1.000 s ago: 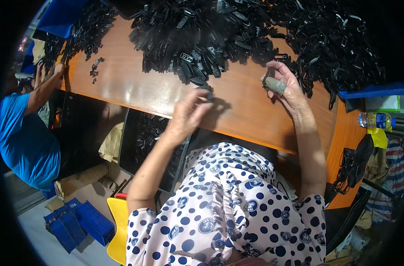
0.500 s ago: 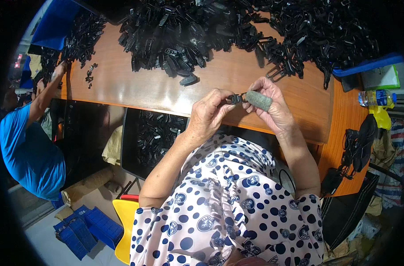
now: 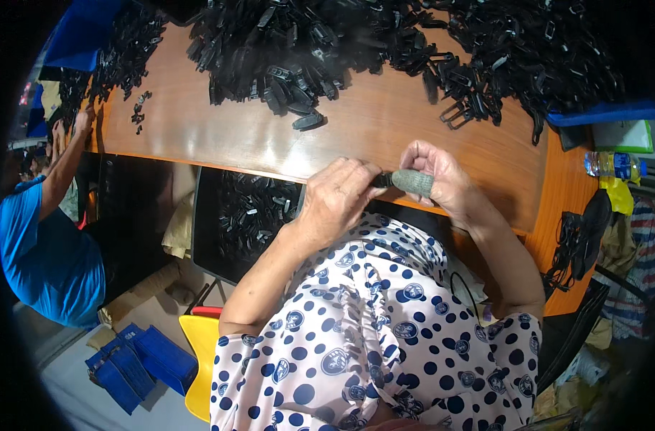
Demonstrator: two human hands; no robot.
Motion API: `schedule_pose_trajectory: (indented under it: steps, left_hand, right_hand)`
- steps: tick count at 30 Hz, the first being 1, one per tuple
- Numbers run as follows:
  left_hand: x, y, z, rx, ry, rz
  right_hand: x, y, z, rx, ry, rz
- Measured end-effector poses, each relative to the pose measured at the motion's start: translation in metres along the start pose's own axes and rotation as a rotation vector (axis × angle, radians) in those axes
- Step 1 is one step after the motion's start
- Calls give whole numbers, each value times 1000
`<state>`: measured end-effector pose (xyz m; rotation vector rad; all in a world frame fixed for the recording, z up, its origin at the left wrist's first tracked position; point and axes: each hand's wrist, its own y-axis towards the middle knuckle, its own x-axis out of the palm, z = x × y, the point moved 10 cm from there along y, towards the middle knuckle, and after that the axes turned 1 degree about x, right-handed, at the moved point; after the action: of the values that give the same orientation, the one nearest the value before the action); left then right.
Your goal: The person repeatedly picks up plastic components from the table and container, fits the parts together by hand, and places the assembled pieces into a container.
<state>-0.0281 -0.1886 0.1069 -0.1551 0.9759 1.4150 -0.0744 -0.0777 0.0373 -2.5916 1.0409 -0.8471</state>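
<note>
Above the table's near edge, my left hand [image 3: 340, 192] pinches a small black plastic piece [image 3: 385, 179], mostly hidden by its fingers; it looks like a buckle part. Close at its right is my right hand [image 3: 442, 181], fingers curled. A grey-green ribbed piece [image 3: 414, 182] lies along its thumb side, its narrow end against the black piece. It looks like a knitted finger cover, though I cannot tell for sure. Whether the right fingers also grip the black piece is hidden. Beyond the hands, a large heap of black plastic buckle parts [image 3: 291, 54] covers the far tabletop.
A black bin [image 3: 248, 215] of similar parts sits below the table edge at left. A bottle [image 3: 616, 165] and black cords [image 3: 568, 248] lie at right. Blue crates [image 3: 137, 363] and a yellow chair [image 3: 198, 359] stand lower left. A person in blue [image 3: 51, 255] works at far left.
Both hands have come slightly nearer to me. My left fingers now cover more of the black piece, and the grey-green piece has turned more level. The person at left has shifted their arms.
</note>
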Motion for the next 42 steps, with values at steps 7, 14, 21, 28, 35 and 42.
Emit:
schedule_pose_trajectory:
  steps: [7,14,21,28,35,42]
  left_hand:
    - [-2,-9,-10,-202,-189,-24]
    - [1,-25,-49,-539,-839,259]
    - [39,-41,-51,-790,-1315,294]
    - [35,-44,-80,-874,-1236,330]
    - [-31,1,-93,-323,404,7]
    - [-18,9,-122,-393,587,-169]
  right_hand:
    - [12,9,41,348,150,-49]
    - [58,20,-4,-36,156,-264]
    - [53,25,13,-17,157,-127]
    - [-19,5,-8,-115,-839,181]
    - [-99,0,-77,-344,-1789,435]
    - [-93,8,-85,-478,-1788,325]
